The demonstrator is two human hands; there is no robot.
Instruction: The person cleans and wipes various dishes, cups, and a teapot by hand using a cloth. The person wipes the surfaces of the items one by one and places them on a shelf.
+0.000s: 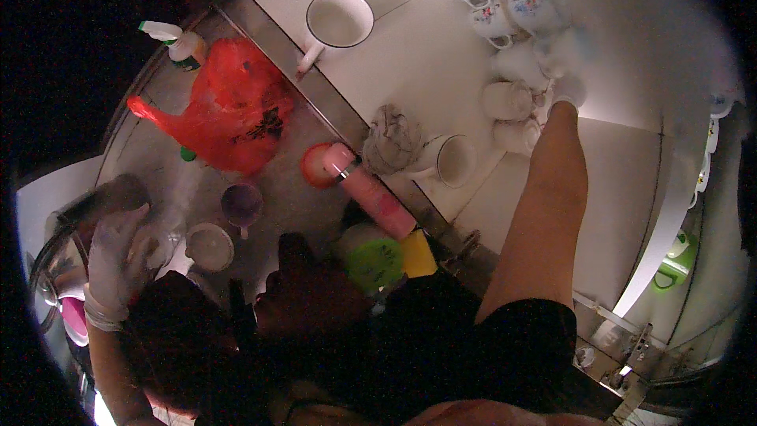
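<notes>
On the left, my left hand (115,254) wears a whitish glove, its fingers bent upward. It is beside a blurred dark grey object (112,195) and a shiny clear-looking thing (158,242); whether it grips either is unclear. Stretched out over the pale surface, my right arm ends in my gloved right hand (566,90), blurred by haze. That hand is at the handles of white mugs (508,100) lying in a row, and its fingers are too faint to read. Several more mugs with printed pictures (492,18) lie farther along the row.
Two white mugs with dark rims (340,19) (455,160) stand near a crumpled grey cloth (390,141). Across a metal edge (284,53) are a red plastic bag (239,109), a spray bottle (183,47), a pink flask (375,198), a purple cup (241,204), a white cup (210,247) and a yellow sponge (419,254).
</notes>
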